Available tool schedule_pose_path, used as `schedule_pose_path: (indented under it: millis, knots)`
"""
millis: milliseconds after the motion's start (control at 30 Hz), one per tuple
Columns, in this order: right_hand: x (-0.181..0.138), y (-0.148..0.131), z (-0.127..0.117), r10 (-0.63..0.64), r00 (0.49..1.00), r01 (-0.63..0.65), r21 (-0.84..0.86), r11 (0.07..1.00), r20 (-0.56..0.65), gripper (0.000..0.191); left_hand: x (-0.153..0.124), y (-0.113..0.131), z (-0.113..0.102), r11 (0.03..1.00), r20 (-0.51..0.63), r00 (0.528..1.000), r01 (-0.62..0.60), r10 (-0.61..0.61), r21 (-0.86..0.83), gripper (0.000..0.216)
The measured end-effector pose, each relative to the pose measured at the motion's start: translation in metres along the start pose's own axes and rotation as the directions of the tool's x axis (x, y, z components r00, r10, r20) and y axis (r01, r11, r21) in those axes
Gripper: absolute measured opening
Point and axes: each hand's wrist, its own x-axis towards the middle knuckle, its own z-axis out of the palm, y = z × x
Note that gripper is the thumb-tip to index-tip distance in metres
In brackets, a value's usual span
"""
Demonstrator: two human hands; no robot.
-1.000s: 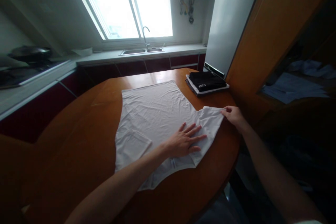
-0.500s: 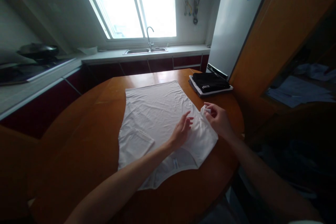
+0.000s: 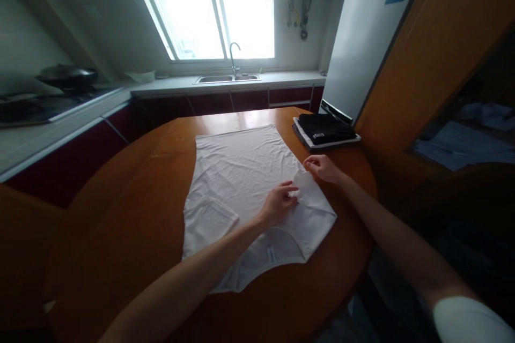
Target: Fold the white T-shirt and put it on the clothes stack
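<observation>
A white T-shirt (image 3: pixel 237 166) lies spread on the round wooden table, its neckline and small label towards me. Its left sleeve is folded inward flat over the body, and the right sleeve also lies folded in, under my left hand's side. My left hand (image 3: pixel 278 204) reaches across the shirt, its thumb and fingers bent at the hem of the right sleeve. At the shirt's right side edge, my right hand (image 3: pixel 325 168) has its fingertips drawn together by the sleeve corner. Cloth between those fingertips is hard to see.
A stack of folded clothes (image 3: pixel 325 131), black on top with white lettering, sits at the table's (image 3: pixel 120 182) back right. Beyond are a counter with a sink (image 3: pixel 227 79), a pan (image 3: pixel 68 75) on the stove at left, and a tall fridge (image 3: pixel 366 37) at right.
The right sleeve, bunched up in my right hand before, now lies flatter and folded inward. My right hand has shifted slightly left, and my left fingers have drawn closer to the sleeve hem.
</observation>
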Motion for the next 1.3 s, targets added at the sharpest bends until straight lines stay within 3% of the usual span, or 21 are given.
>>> schedule_pose_path:
  millis: [100, 200, 367, 500, 700, 833, 1133, 1300]
  knots:
    - [0.012, 0.009, 0.008, -0.039, 0.992, 0.034, 0.048, 0.998, 0.116, 0.041, 0.003, -0.004, 0.0, 0.998, 0.004, 0.999, 0.045, -0.044, -0.045, 0.026]
    - [0.018, 0.014, 0.017, -0.009, 0.993, -0.001, 0.093, 0.996, 0.116, 0.06, 0.003, -0.003, 0.0, 0.991, -0.002, 0.997, 0.072, -0.072, -0.117, 0.027]
    - [0.012, 0.016, 0.023, 0.016, 0.998, -0.024, 0.143, 0.989, 0.06, 0.074, -0.003, 0.011, 0.002, 0.993, -0.116, 0.987, -0.116, 0.112, -0.028, 0.03]
    - [0.008, 0.015, 0.021, 0.028, 0.997, -0.036, 0.11, 0.993, 0.071, 0.064, -0.007, 0.019, 0.001, 0.977, -0.184, 0.962, -0.188, 0.204, 0.101, 0.04]
    - [0.002, 0.015, 0.02, -0.053, 0.991, 0.049, 0.043, 0.998, 0.12, 0.036, -0.011, 0.014, 0.002, 0.944, -0.04, 0.983, -0.16, 0.179, 0.288, 0.042]
    - [0.0, 0.018, 0.022, -0.081, 0.985, 0.08, 0.014, 0.997, 0.15, 0.028, -0.014, 0.015, 0.001, 0.924, -0.02, 0.98, -0.18, 0.199, 0.336, 0.042]
    - [0.001, 0.018, 0.017, -0.071, 0.994, 0.062, 0.098, 0.993, 0.086, 0.025, -0.02, 0.023, -0.003, 0.873, 0.009, 0.969, -0.225, 0.246, 0.432, 0.038]
    - [0.001, 0.018, 0.019, -0.084, 0.993, 0.078, 0.071, 0.994, 0.087, 0.024, -0.02, 0.026, -0.002, 0.789, 0.041, 0.989, -0.135, 0.139, 0.599, 0.019]
